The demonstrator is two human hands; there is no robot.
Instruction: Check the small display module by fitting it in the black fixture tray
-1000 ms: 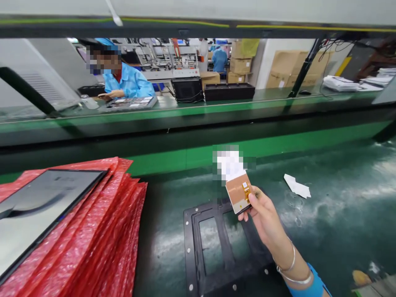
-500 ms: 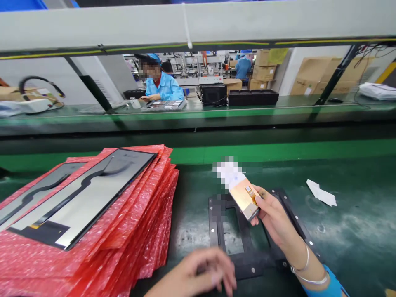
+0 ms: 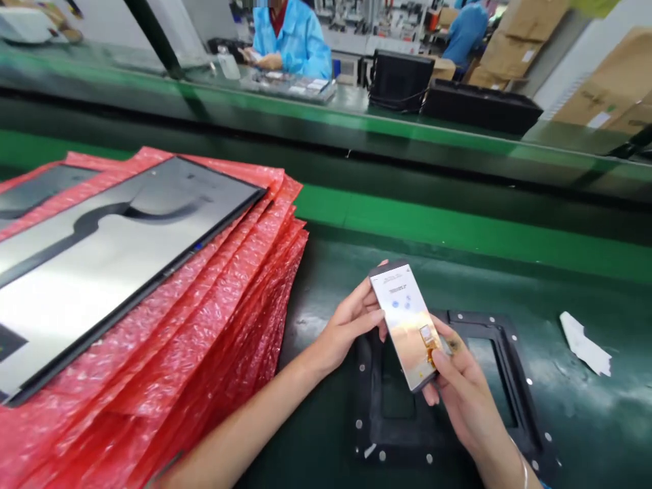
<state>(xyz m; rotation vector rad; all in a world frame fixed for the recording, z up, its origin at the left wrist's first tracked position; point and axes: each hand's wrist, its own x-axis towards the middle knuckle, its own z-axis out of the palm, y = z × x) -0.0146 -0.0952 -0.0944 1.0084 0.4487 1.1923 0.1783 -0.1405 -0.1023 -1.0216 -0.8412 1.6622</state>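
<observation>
I hold a slim rectangular panel [image 3: 407,320] with a shiny gold-tinted face and a small orange flex tab near its lower end. My right hand [image 3: 461,390] grips its lower end, thumb pressed by the tab. My left hand [image 3: 351,326] pinches the panel's left edge with its fingertips. The panel hovers tilted above a black frame jig [image 3: 514,380] with screws round its rim, lying on the dark green bench.
A stack of red bubble-wrap sheets [image 3: 219,319] at left carries a large dark display panel [image 3: 106,251]. A white paper scrap [image 3: 583,345] lies at right. Beyond the green conveyor [image 3: 458,234], a person in a blue coat [image 3: 295,37] works among black trays and cardboard boxes.
My left hand has risen from the bottom of view and taken the panel's left edge. The view has tilted down and the panel now faces me more flatly.
</observation>
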